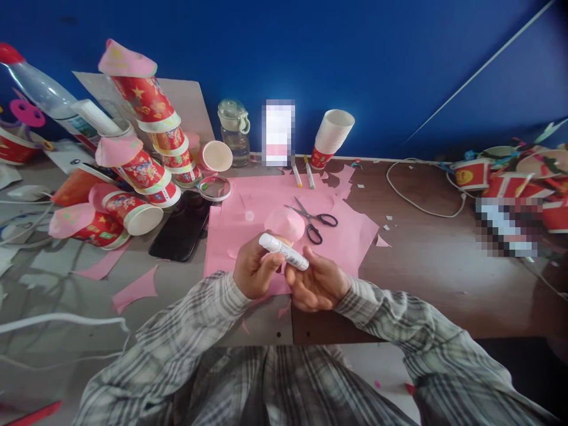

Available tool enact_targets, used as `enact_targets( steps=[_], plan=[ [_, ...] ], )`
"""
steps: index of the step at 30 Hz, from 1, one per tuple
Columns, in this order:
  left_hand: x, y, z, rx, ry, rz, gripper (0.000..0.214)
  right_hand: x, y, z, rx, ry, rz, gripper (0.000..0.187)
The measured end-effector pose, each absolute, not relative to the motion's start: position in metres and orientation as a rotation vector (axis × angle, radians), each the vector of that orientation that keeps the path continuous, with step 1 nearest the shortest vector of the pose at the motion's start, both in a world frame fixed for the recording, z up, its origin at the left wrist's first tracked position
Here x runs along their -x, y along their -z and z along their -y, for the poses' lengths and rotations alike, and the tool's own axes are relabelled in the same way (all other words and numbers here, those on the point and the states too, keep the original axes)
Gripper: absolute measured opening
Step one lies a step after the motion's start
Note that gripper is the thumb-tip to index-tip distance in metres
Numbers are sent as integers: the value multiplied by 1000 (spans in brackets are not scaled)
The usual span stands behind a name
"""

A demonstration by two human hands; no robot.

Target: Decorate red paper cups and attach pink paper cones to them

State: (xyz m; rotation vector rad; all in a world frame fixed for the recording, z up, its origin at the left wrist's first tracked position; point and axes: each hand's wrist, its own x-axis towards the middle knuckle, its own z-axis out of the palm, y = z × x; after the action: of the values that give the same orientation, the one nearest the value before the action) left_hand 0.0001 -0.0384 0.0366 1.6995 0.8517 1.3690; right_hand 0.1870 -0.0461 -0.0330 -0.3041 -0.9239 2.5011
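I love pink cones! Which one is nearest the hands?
The pink cone beside the scissors; the others sit on red cups, farther left.

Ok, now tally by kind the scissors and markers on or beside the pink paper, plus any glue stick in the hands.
Scissors: 1
Markers: 2
Glue stick: 1
Total: 4

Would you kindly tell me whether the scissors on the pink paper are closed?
No, the scissors lie on the pink paper with their two blades spread apart.
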Motion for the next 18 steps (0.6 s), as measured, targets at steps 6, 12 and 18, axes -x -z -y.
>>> enact_targets(
  steps=[6,12,18],
  plan=[
    [-1,-41,42,-1829,-1356,-848,25,-184,8,55,699,-2120,1025,55],
    [-2,-44,43,-1877,-1364,-827,23,-186,7,48,613,-2313,986,64],
    [1,-40,40,-1811,-1354,-869,27,-188,0,61,823,-1759,1211,60]
  ],
)
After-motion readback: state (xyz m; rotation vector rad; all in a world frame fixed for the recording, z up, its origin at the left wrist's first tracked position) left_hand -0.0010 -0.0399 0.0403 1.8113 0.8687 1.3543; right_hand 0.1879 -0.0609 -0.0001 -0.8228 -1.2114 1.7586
